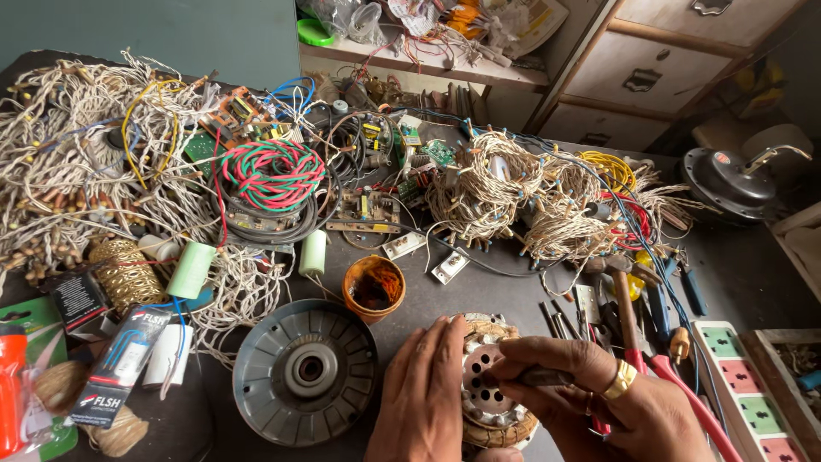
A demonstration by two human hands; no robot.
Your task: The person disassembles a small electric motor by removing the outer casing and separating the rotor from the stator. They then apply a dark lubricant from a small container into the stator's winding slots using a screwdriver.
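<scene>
A round motor stator (489,389) with copper windings and a perforated metal core lies on the dark workbench at the bottom centre. My left hand (421,402) rests flat on its left side and steadies it. My right hand (599,393), with a gold ring on one finger, grips a thin dark tool (537,376) whose tip touches the core of the stator. A grey round metal motor cover (304,370) lies just to the left of the hands.
An orange cup (375,287) stands behind the stator. Bundles of twisted wire (505,197), a red-green wire coil (274,175), circuit boards and pale green capacitors (191,269) crowd the bench. Pliers and screwdrivers (637,308) lie right, by a socket strip (744,385).
</scene>
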